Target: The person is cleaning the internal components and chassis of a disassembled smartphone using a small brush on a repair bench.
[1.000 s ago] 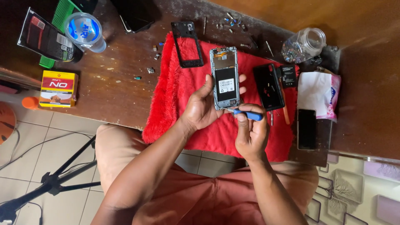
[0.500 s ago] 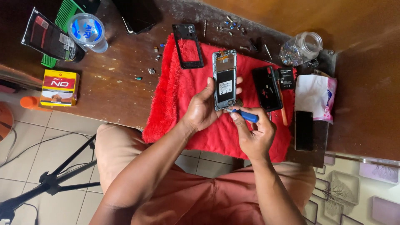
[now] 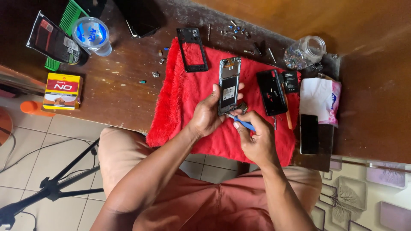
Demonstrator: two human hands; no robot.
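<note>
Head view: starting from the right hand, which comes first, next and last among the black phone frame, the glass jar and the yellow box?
From the right hand:
1. Black phone frame, up and to the left, on the top edge of the red cloth.
2. Glass jar, up and to the right, at the back of the table; close to the frame's distance, so this ranking is loose.
3. Yellow box, far left, near the table's front edge.

This looks like a small phone repair spot in a home. A red cloth (image 3: 188, 107) covers the wooden bench (image 3: 115, 90), with tiny screws (image 3: 156, 73) left of it. A tiled floor (image 3: 51, 145) lies below the cloth.
</note>
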